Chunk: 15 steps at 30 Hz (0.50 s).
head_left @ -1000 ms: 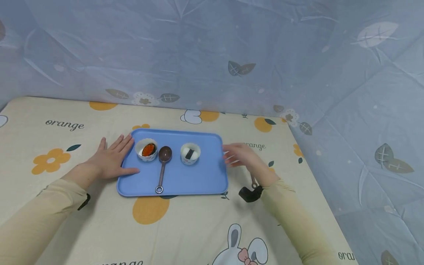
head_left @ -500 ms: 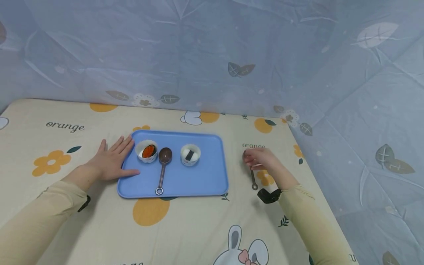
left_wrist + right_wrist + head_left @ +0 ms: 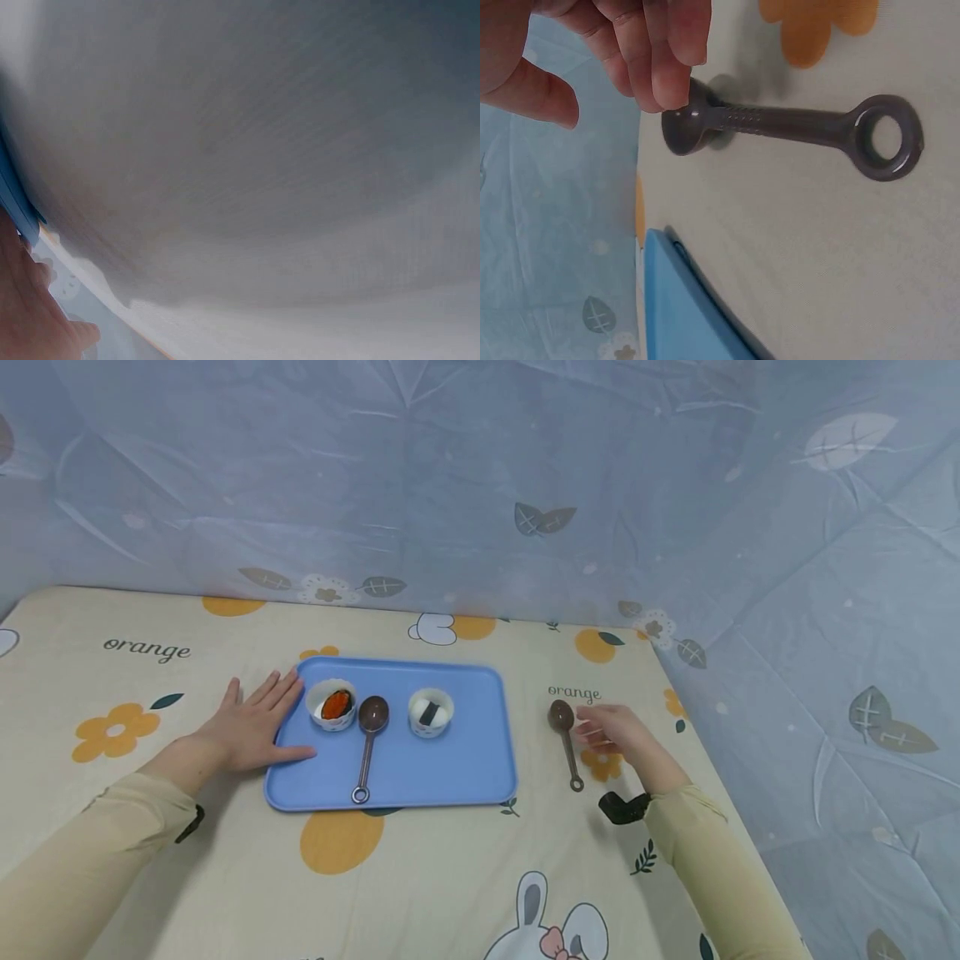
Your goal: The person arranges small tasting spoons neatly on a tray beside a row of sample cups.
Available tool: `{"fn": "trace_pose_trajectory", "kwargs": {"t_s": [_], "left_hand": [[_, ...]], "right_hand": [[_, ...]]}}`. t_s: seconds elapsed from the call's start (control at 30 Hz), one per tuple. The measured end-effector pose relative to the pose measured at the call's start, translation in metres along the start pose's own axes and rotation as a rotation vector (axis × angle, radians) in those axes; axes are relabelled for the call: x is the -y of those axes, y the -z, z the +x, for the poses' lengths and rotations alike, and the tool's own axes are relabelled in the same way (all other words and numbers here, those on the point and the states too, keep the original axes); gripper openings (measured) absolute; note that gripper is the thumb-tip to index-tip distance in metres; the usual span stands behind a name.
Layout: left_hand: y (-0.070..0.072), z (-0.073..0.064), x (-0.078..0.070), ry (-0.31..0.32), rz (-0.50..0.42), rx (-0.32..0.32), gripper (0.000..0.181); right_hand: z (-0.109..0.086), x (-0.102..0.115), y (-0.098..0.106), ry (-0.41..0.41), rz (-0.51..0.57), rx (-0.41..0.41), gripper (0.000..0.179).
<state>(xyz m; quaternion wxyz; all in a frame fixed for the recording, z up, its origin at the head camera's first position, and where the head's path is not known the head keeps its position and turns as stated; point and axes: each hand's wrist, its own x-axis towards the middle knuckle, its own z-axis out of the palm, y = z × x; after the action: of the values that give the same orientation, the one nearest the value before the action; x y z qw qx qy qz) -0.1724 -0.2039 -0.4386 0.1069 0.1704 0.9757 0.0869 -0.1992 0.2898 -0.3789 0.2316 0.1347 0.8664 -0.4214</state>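
My left hand (image 3: 247,727) lies spread flat over the left edge of the blue tray (image 3: 450,777), its thumb on the tray. On the tray are a white cup (image 3: 316,697) with an orange-topped sushi piece (image 3: 337,703), a brown spoon (image 3: 367,752), and a second white cup (image 3: 427,729) with a white sushi piece (image 3: 429,712) banded in black. To the right of the tray, another brown spoon (image 3: 567,747) rests on the cloth, ring end toward me. My right hand (image 3: 611,731) is just right of its bowl, fingers loosely bent and holding nothing; in the right wrist view its fingertips overlap the spoon's bowl (image 3: 682,131).
A patterned cream cloth (image 3: 420,893) covers the table. Behind it and on the right hangs a blue-grey sheet (image 3: 465,485). Each wrist wears a dark band, the right band (image 3: 626,808) standing near the spoon's handle end.
My right hand has moved right from the tray's right edge, past the loose spoon, which now shows whole. The left hand, tray and cups stay in place.
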Motion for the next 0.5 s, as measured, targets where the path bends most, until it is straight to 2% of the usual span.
{"fn": "trace_pose_trajectory", "kwargs": {"t_s": [0.5], "left_hand": [[0.001, -0.001, -0.001, 0.002, 0.001, 0.005, 0.112]], "right_hand": [[0.011, -0.016, -0.002, -0.056, 0.046, -0.002, 0.044]]}}
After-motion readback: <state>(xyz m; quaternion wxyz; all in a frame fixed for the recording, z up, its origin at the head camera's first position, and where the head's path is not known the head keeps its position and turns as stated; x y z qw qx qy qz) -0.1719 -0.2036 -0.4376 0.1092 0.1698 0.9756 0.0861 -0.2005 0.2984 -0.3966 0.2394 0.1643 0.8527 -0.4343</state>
